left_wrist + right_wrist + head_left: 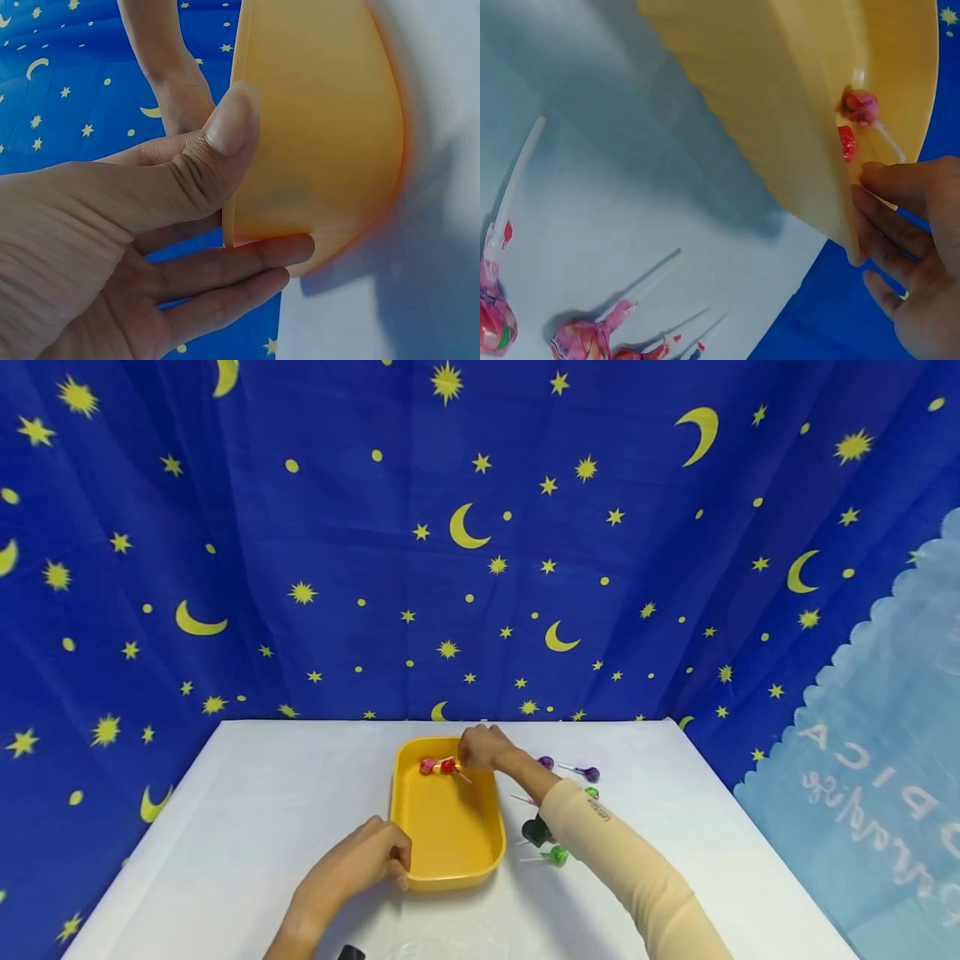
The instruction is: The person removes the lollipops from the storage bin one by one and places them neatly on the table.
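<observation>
A yellow plastic tray (446,827) is held between my two hands at opposite corners. At its near left corner, my left hand (365,860) grips the rim; in the left wrist view the thumb (232,124) lies on one side of the wall, with fingers on the other. My right hand (486,747) pinches the rim at the far right corner. A pink lollipop (861,106) and a red lollipop (447,767) lie inside the tray near its far end. Whether the tray's base touches the table cannot be told.
Right of the tray, several wrapped lollipops lie on the white table (247,827), among them a green one (556,856) and a purple one (591,774). My right sleeve (622,852) partly covers that group. A blue star-patterned curtain (337,527) stands behind the table.
</observation>
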`<state>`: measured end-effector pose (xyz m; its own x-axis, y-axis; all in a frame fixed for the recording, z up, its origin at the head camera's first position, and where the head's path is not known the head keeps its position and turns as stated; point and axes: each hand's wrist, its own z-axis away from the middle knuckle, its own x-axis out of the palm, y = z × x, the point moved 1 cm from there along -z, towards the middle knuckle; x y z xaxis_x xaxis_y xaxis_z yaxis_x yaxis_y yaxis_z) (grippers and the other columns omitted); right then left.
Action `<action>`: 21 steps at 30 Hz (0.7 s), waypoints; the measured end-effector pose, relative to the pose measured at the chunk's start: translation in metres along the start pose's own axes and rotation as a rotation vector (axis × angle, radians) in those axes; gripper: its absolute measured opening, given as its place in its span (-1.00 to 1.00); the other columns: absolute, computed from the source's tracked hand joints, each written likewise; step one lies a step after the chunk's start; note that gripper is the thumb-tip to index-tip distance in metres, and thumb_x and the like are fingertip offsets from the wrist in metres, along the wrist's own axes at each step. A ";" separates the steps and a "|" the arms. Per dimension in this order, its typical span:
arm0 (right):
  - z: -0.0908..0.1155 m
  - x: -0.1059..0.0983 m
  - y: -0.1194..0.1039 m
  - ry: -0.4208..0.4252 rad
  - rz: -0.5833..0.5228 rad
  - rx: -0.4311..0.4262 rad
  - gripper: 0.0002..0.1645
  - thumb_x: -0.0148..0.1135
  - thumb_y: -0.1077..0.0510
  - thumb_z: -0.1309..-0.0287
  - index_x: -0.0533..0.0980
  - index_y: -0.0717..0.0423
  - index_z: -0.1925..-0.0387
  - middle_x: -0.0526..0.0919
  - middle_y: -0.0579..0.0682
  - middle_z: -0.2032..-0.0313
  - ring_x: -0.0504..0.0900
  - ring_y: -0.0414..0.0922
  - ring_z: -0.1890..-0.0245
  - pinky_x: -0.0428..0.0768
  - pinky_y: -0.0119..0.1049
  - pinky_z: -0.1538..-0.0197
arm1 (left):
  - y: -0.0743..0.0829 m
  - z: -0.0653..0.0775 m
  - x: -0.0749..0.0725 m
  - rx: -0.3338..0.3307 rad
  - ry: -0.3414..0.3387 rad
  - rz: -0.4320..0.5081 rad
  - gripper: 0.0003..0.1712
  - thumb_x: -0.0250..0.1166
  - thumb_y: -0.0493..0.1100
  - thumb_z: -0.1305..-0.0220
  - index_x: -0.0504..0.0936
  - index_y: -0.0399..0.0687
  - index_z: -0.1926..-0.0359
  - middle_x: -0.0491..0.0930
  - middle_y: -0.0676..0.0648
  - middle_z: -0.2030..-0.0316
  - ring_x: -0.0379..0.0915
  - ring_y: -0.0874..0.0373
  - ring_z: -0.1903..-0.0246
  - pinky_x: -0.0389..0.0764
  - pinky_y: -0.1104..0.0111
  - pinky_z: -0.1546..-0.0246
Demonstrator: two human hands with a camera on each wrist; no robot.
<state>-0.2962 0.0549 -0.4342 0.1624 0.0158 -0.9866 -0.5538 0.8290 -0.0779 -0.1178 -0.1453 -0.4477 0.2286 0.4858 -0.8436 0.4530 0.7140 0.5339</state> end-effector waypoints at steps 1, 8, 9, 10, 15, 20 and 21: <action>-0.001 0.001 0.001 0.010 -0.006 -0.004 -0.89 0.31 0.18 -0.13 0.72 -0.04 0.33 0.72 -0.16 0.33 0.56 -0.17 0.25 0.39 -0.06 -0.15 | 0.000 0.000 0.000 0.005 0.004 -0.004 -0.75 0.50 -0.06 0.04 0.58 0.25 0.67 0.43 0.33 0.64 0.26 0.36 0.52 0.35 0.43 0.41; -0.005 0.003 0.000 0.033 -0.098 -0.109 -0.84 0.29 0.23 -0.17 0.71 0.03 0.22 0.75 -0.13 0.30 0.61 -0.16 0.19 0.36 -0.07 -0.20 | 0.000 -0.002 0.001 0.015 0.002 0.014 -0.76 0.50 -0.06 0.03 0.59 0.23 0.66 0.45 0.34 0.65 0.27 0.38 0.53 0.38 0.45 0.43; -0.005 0.002 -0.001 0.029 -0.113 -0.146 -0.81 0.28 0.27 -0.17 0.71 0.04 0.20 0.75 -0.12 0.30 0.61 -0.16 0.21 0.41 -0.13 -0.17 | 0.000 -0.003 0.000 0.013 -0.001 0.019 -0.77 0.50 -0.06 0.03 0.60 0.22 0.66 0.45 0.33 0.65 0.28 0.38 0.54 0.38 0.45 0.43; -0.006 0.002 -0.002 0.023 -0.130 -0.180 -0.79 0.27 0.30 -0.17 0.71 0.05 0.19 0.75 -0.11 0.30 0.61 -0.17 0.23 0.45 -0.20 -0.12 | 0.000 -0.002 0.000 0.009 -0.006 0.021 -0.77 0.49 -0.06 0.03 0.60 0.22 0.66 0.45 0.33 0.64 0.28 0.38 0.54 0.38 0.45 0.43; -0.008 0.000 -0.007 -0.027 -0.203 -0.306 -0.67 0.19 0.43 -0.15 0.69 0.13 0.10 0.73 -0.01 0.32 0.54 -0.21 0.34 0.52 -0.47 0.18 | 0.000 -0.002 -0.002 0.006 -0.013 0.016 -0.78 0.49 -0.06 0.03 0.61 0.22 0.65 0.46 0.32 0.64 0.29 0.38 0.54 0.39 0.45 0.43; -0.012 0.002 -0.011 -0.039 -0.185 -0.270 -0.75 0.22 0.39 -0.19 0.69 0.16 0.13 0.74 -0.02 0.29 0.58 -0.20 0.30 0.56 -0.43 0.10 | -0.001 -0.002 -0.001 0.024 -0.008 0.037 -0.77 0.49 -0.08 0.02 0.60 0.19 0.66 0.47 0.31 0.65 0.28 0.40 0.57 0.39 0.47 0.46; -0.013 0.003 -0.012 -0.040 -0.171 -0.255 -0.77 0.24 0.36 -0.19 0.69 0.14 0.14 0.74 -0.04 0.28 0.59 -0.21 0.29 0.57 -0.43 0.09 | -0.002 -0.002 -0.001 0.027 -0.007 0.040 -0.77 0.49 -0.09 0.02 0.60 0.19 0.66 0.47 0.31 0.65 0.28 0.41 0.57 0.39 0.47 0.46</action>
<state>-0.2996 0.0382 -0.4378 0.3001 -0.0854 -0.9501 -0.7017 0.6549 -0.2806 -0.1206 -0.1456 -0.4479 0.2530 0.5098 -0.8222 0.4663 0.6804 0.5654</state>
